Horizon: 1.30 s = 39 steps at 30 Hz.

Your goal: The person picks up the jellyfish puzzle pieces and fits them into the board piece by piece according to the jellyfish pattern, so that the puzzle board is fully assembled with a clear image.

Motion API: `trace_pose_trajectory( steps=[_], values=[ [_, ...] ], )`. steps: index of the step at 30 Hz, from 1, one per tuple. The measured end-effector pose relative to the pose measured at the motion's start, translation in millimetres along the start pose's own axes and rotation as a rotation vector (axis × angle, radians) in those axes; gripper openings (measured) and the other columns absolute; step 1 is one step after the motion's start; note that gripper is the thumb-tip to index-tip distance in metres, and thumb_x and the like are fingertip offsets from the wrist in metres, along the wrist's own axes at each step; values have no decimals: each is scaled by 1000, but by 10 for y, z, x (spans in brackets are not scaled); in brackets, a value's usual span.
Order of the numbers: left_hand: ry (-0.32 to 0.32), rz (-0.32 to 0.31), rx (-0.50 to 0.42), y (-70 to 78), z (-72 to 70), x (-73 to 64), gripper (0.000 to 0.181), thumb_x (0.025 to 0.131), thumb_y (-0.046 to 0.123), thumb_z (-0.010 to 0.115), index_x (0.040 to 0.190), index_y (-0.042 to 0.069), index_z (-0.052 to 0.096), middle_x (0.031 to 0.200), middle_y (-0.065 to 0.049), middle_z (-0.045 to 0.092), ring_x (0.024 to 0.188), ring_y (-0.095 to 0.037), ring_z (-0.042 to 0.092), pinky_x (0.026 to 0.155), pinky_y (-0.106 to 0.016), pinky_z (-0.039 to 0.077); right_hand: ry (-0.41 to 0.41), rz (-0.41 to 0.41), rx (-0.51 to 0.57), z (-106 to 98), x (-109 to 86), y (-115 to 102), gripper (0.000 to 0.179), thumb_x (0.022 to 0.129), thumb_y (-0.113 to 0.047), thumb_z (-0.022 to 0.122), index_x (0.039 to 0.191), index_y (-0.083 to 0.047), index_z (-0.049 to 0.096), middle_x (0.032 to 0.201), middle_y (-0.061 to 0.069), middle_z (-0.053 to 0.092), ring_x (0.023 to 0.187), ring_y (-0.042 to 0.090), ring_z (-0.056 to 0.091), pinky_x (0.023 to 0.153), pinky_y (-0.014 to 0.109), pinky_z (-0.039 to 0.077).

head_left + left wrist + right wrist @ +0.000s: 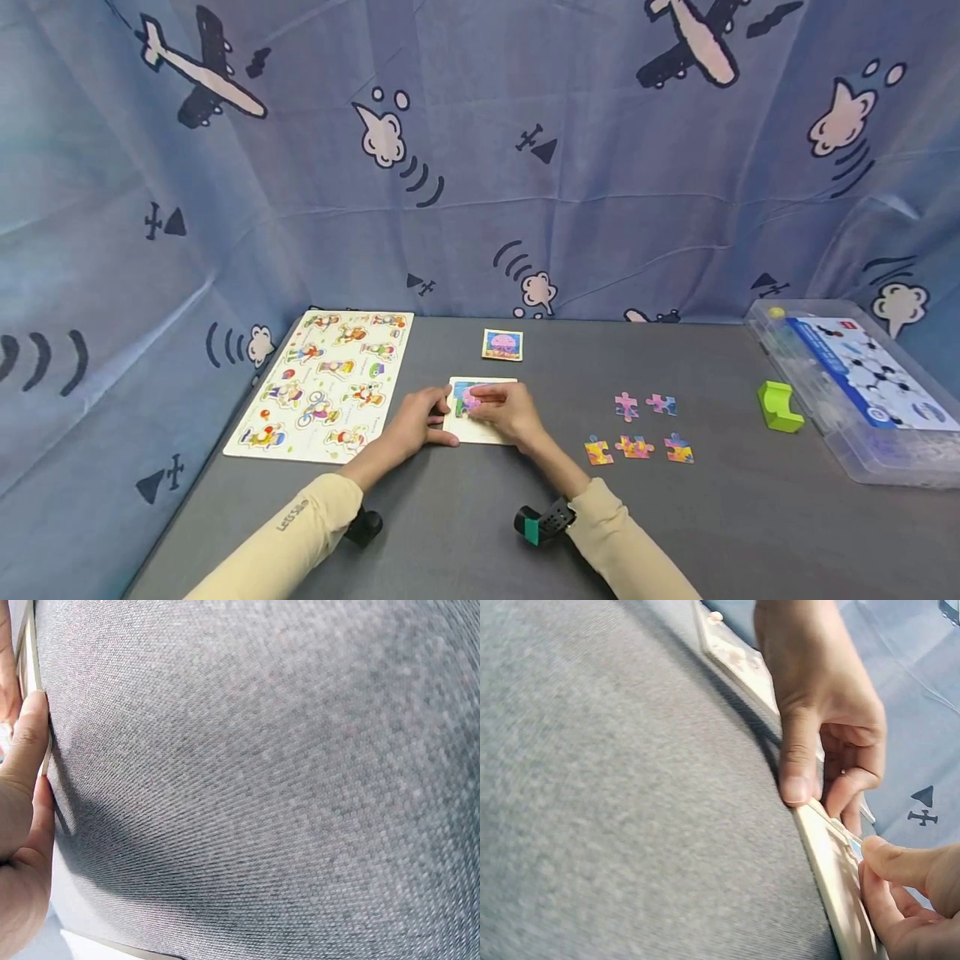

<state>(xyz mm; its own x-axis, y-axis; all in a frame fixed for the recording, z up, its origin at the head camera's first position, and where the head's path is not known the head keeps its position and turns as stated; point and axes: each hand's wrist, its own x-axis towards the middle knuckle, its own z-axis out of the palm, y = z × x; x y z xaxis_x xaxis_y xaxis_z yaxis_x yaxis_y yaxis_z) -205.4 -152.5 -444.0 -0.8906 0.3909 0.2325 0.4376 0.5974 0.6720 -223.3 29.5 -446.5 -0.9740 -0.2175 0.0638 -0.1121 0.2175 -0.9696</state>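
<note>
A small cream puzzle tray lies on the table, with colourful jigsaw pieces in its upper left part. My left hand holds the tray's left side, its thumb on the near edge and its fingers bent by the corner. Over the tray, my right hand pinches a puzzle piece between thumb and fingers; they hide most of it. From the right wrist, both the left hand and the right hand meet at the tray's edge.
Several loose jigsaw pieces lie to the right. Behind the tray is a small framed picture. A large board with cartoon figures lies left. Farther right are a green curved block and a clear plastic case.
</note>
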Motion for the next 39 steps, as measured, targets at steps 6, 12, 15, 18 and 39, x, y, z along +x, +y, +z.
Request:
trace_pose_trajectory(
  steps=[6, 12, 15, 18, 39],
  values=[
    [8, -2, -13, -2, 11, -3, 46, 62, 4, 88, 95, -10, 61, 105, -27, 61, 104, -40, 60, 77, -31, 58, 53, -57, -149, 73, 8, 6, 21, 74, 9, 77, 94, 8, 72, 84, 18, 72, 73, 24, 70, 59, 25, 56],
    [13, -13, -32, 11, 18, 4, 41, 60, 2, 88, 81, -7, 54, 112, -30, 60, 111, -42, 56, 78, -31, 58, 62, -163, -294, 81, 12, -21, 19, 71, 10, 78, 89, 8, 73, 77, 16, 71, 65, 22, 67, 55, 23, 55],
    [17, -11, -25, 16, 16, 11, 45, 60, 2, 88, 91, -11, 59, 96, -22, 60, 102, -37, 59, 78, -31, 58, 57, -178, -322, 77, 17, -44, 19, 70, 10, 78, 88, 9, 72, 74, 16, 70, 63, 23, 67, 55, 23, 54],
    [16, -7, -21, 16, 15, 14, 46, 60, 2, 88, 93, -12, 59, 89, -18, 58, 99, -35, 60, 77, -31, 58, 55, -172, -334, 76, 21, -56, 20, 69, 10, 78, 88, 8, 73, 73, 15, 70, 63, 22, 66, 54, 21, 53],
    [0, -30, -3, 6, 3, 8, 72, 62, 5, 88, 120, -19, 54, 87, -14, 57, 93, -29, 60, 77, -32, 58, 81, -139, -224, 64, 42, -34, 28, 65, 18, 77, 91, 10, 70, 80, 19, 70, 69, 23, 67, 63, 26, 58]
  ],
)
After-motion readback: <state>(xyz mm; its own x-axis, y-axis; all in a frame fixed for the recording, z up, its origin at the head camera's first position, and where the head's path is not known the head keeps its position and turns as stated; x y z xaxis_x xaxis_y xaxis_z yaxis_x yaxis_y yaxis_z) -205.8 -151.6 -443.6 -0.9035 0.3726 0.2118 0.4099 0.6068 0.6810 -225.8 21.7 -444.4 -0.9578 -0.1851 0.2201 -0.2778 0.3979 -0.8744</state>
